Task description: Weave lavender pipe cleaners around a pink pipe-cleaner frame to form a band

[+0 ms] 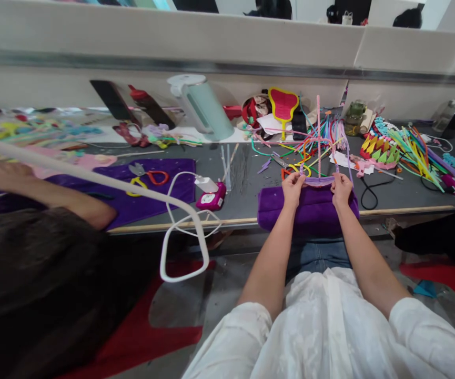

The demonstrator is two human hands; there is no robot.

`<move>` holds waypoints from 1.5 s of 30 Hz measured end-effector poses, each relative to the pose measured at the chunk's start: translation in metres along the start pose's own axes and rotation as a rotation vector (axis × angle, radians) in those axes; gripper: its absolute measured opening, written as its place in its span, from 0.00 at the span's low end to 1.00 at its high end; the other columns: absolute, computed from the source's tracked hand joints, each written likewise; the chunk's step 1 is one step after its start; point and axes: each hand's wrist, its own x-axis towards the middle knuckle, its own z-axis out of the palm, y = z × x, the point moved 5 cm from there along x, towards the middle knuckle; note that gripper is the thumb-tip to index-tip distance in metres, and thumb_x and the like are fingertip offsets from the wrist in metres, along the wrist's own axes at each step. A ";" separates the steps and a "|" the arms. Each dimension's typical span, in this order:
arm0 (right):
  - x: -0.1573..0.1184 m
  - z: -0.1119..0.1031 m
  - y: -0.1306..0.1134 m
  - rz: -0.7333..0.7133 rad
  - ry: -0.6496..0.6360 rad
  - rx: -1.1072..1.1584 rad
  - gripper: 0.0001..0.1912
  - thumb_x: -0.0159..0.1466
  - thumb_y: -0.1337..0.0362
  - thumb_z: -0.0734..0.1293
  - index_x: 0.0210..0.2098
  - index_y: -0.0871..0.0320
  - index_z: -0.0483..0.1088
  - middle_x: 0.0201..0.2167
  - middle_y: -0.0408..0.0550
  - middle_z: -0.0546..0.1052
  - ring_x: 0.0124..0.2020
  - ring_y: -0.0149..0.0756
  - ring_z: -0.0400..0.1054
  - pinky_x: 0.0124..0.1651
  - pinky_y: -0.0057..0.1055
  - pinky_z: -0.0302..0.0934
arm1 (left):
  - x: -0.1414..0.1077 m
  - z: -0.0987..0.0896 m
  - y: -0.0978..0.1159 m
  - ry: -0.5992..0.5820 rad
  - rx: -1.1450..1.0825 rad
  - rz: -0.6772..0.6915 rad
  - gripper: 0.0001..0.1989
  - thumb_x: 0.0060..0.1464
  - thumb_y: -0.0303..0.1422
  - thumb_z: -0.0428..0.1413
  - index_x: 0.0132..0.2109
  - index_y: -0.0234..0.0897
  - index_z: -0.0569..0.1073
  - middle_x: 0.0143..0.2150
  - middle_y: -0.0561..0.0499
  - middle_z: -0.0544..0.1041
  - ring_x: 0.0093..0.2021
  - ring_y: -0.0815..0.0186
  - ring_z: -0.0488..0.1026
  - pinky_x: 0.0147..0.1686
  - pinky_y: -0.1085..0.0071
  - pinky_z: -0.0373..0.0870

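Note:
Between my two hands is a purple pipe cleaner piece (319, 181), bent into a frame with pink and orange stems rising from it. My left hand (293, 189) pinches its left end. At the other end, the fingers of my right hand (341, 190) are closed on the same piece. Below lies a folded purple cloth (309, 209), hanging over the table's front edge. Just beyond my left hand, orange-and-yellow scissors (286, 167) lie partly hidden among loose stems. A tall pink pipe cleaner (319, 134) stands up from the middle of the held piece.
A light-green kettle (209, 108) stands left, near a white charger (206, 183) with a looped cable. A white curved stand (164, 202) crosses in front. Bundled pipe cleaners (418, 150) lie right. At left, a co-worker's arm (69, 195) rests beside a purple mat (180, 179).

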 end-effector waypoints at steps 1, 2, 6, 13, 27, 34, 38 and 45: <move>0.000 0.000 -0.001 0.004 -0.019 0.015 0.17 0.55 0.50 0.67 0.30 0.58 0.66 0.12 0.30 0.57 0.12 0.20 0.46 0.15 0.20 0.39 | 0.000 0.000 0.001 -0.011 -0.010 -0.012 0.17 0.43 0.43 0.64 0.36 0.34 0.76 0.28 0.51 0.76 0.26 0.68 0.73 0.28 0.71 0.73; -0.001 0.000 -0.002 0.007 -0.037 0.034 0.17 0.56 0.49 0.67 0.31 0.58 0.66 0.13 0.30 0.57 0.13 0.20 0.47 0.15 0.20 0.39 | -0.001 0.001 0.002 -0.018 -0.020 -0.018 0.18 0.44 0.44 0.63 0.37 0.34 0.77 0.29 0.50 0.77 0.27 0.68 0.73 0.27 0.71 0.73; -0.001 0.000 -0.002 0.007 -0.068 0.064 0.19 0.55 0.48 0.67 0.32 0.58 0.66 0.14 0.31 0.58 0.13 0.20 0.49 0.14 0.20 0.40 | -0.001 -0.001 0.003 -0.008 -0.052 -0.009 0.18 0.43 0.42 0.64 0.38 0.34 0.77 0.31 0.49 0.77 0.27 0.68 0.74 0.28 0.71 0.73; -0.001 0.000 -0.001 -0.017 -0.022 -0.007 0.18 0.55 0.48 0.67 0.28 0.57 0.63 0.13 0.30 0.57 0.12 0.20 0.49 0.14 0.20 0.41 | -0.001 -0.004 -0.001 0.051 -0.021 0.005 0.16 0.41 0.41 0.65 0.34 0.33 0.77 0.26 0.53 0.75 0.24 0.70 0.70 0.26 0.72 0.71; -0.004 0.001 0.001 -0.032 -0.057 -0.033 0.18 0.55 0.48 0.67 0.30 0.57 0.66 0.12 0.30 0.57 0.12 0.21 0.49 0.14 0.20 0.41 | 0.020 0.003 0.027 0.040 0.069 0.151 0.13 0.47 0.41 0.62 0.27 0.35 0.73 0.20 0.55 0.70 0.20 0.70 0.67 0.23 0.73 0.65; -0.006 0.001 -0.001 -0.015 -0.070 0.020 0.17 0.55 0.49 0.68 0.30 0.57 0.65 0.12 0.30 0.58 0.12 0.21 0.49 0.13 0.20 0.43 | 0.012 -0.001 0.010 -0.014 -0.052 -0.086 0.20 0.47 0.48 0.60 0.37 0.34 0.75 0.29 0.49 0.77 0.25 0.67 0.74 0.25 0.73 0.69; -0.007 0.002 -0.002 -0.001 -0.081 0.045 0.17 0.56 0.49 0.67 0.31 0.57 0.66 0.12 0.30 0.58 0.11 0.20 0.48 0.13 0.20 0.44 | 0.003 -0.005 0.004 -0.139 -0.073 -0.196 0.24 0.48 0.48 0.60 0.46 0.36 0.73 0.37 0.45 0.80 0.32 0.65 0.77 0.29 0.71 0.73; -0.009 0.003 -0.004 0.038 -0.129 0.075 0.19 0.59 0.48 0.64 0.34 0.59 0.70 0.11 0.32 0.60 0.11 0.21 0.49 0.13 0.20 0.42 | 0.002 -0.007 0.004 -0.182 -0.040 -0.189 0.25 0.44 0.42 0.64 0.48 0.35 0.72 0.38 0.44 0.80 0.29 0.66 0.76 0.25 0.73 0.74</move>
